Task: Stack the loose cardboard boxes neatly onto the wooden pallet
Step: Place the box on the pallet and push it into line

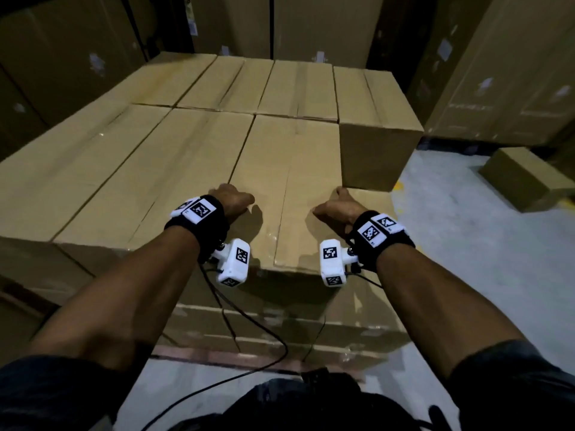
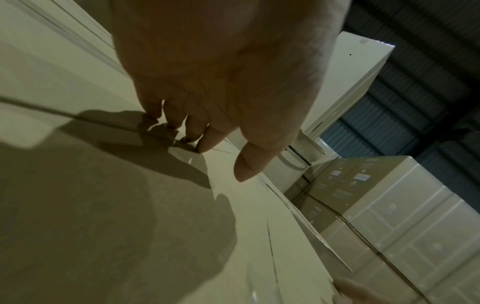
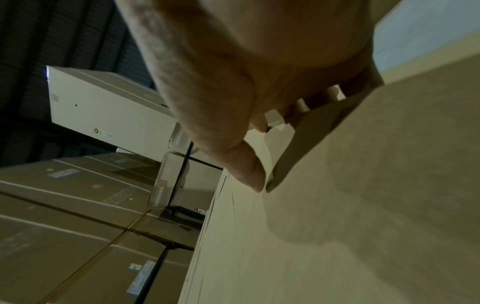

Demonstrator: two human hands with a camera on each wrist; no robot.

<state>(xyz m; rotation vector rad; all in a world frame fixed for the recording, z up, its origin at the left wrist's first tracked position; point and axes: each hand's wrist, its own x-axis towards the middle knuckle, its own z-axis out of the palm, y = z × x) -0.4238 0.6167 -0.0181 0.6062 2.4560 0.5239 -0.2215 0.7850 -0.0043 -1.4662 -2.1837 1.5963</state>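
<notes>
While both hands rest on top of the long cardboard box (image 1: 289, 194) at the near right of the stack, neither one grips it: the left hand (image 1: 235, 202) has its fingers (image 2: 197, 135) reaching down so the tips touch the lid near the seam with the neighbouring box (image 1: 161, 181), and the right hand (image 1: 339, 206) lies over the box's right edge, its fingers mostly hidden behind that edge in the right wrist view, thumb (image 3: 249, 174) straight against the top. This box sits on the top layer, its near end jutting slightly past the carton below (image 1: 280, 331); the wooden pallet (image 1: 217, 357) shows only as a reddish strip at floor level. Judging by its length and taped flaps, it should be stiff but awkward, likely fairly heavy, with smooth tape that could slip. Better to hold or push it low at the two long sides or end corners, not by the lid. A loose box (image 1: 525, 181) lies on the floor to the right
</notes>
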